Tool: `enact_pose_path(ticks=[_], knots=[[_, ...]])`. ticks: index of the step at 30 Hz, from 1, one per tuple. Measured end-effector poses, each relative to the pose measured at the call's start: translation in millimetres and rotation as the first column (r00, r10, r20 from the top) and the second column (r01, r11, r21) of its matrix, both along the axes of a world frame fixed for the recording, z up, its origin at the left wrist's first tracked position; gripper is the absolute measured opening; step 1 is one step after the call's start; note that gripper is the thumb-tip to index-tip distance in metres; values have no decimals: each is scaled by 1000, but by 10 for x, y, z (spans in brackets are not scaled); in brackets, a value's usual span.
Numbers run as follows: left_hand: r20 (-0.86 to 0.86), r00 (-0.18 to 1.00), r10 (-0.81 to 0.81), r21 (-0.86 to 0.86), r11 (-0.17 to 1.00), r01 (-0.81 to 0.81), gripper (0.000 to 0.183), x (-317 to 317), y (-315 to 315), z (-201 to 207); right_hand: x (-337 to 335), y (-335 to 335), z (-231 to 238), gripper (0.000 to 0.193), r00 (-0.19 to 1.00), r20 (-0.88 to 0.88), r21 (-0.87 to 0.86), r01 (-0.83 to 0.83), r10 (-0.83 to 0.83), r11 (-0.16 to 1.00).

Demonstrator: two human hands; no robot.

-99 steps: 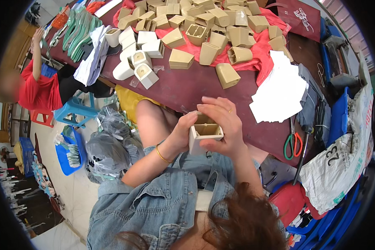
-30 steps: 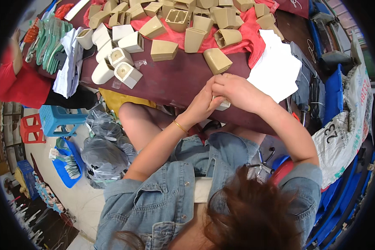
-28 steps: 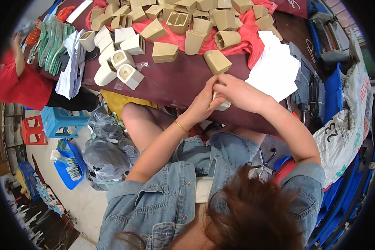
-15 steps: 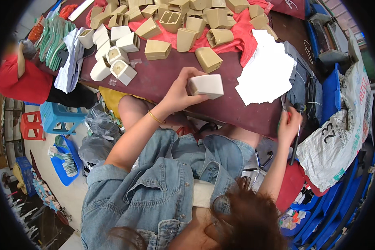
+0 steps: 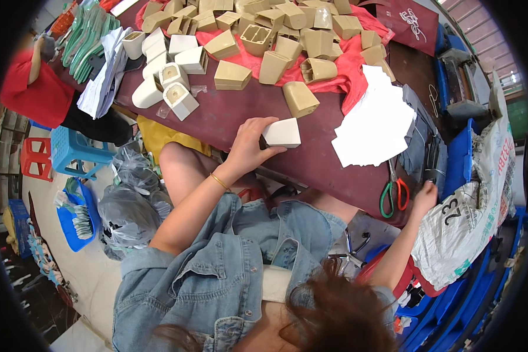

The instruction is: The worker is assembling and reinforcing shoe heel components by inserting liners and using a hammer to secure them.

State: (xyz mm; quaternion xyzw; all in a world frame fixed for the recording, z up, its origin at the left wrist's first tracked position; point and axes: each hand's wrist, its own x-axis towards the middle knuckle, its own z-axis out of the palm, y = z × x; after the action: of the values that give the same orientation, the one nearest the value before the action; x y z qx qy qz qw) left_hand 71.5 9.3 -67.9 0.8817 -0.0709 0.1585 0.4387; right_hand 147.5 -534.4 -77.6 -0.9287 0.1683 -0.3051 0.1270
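Note:
My left hand point(image 5: 246, 146) is closed around a white block-shaped piece point(image 5: 283, 134), with its thumb along the near side and fingers at the back. The piece is at the near part of the dark red table point(image 5: 229, 114); whether it rests there I cannot tell. My right hand point(image 5: 426, 198) is at the table's right edge with its fingers curled. What they hold, if anything, is hidden. Beside it lie scissors point(image 5: 393, 196) with one green and one red handle, their blades toward a stack of white paper sheets point(image 5: 372, 120). Dark folded cloth point(image 5: 415, 132) lies just beyond.
Several tan hollow blocks point(image 5: 233, 75) cover the far side on red plastic point(image 5: 351, 88). White hollow blocks point(image 5: 180, 101) cluster at the left. A white woven sack point(image 5: 452, 234) stands at right. A person in red point(image 5: 32, 88) and blue stool point(image 5: 76, 152) are at left.
My right hand has moved away from the scissors, toward me and right, leaving both handles uncovered. A black rod beside that hand no longer shows there. The white block has turned slightly in my left hand.

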Motion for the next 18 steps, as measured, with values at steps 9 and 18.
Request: enact_pose_path(ticks=[9,18], knots=[[3,1000,14,31,999,-14,57,-21,-45,-3,-512,3292,1216,11,398,70,95,-916,915,391],[32,999,32,-1,999,-32,57,-10,-56,-26,-427,3680,1056,21,425,-248,236,-845,870,480]])
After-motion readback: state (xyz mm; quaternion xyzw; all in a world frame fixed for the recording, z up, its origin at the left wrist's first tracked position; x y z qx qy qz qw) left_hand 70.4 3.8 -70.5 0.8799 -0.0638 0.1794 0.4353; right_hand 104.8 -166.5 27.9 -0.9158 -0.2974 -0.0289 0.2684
